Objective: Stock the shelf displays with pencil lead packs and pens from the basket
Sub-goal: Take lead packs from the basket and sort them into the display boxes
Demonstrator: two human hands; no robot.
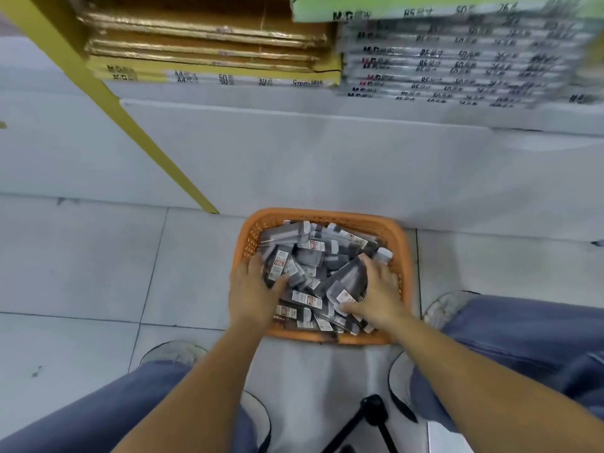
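An orange plastic basket [330, 215] sits on the tiled floor between my feet, heaped with several grey and black pencil lead packs [310, 256] bearing white and red labels. My left hand [251, 289] is inside the basket at its left side, fingers and thumb curled round a cluster of packs [279, 266]. My right hand [376, 295] is at the right side, fingers wrapped over a grey pack [348, 279] and its thumb under it. No pens can be made out among the packs.
A white shelf base [327, 152] stands right behind the basket. On it lie stacks of yellow-wrapped paper pads [209, 50] and clear-wrapped notebooks [457, 60]. A yellow upright [130, 119] slants down at the left. A black tripod [369, 416] stands near my knees.
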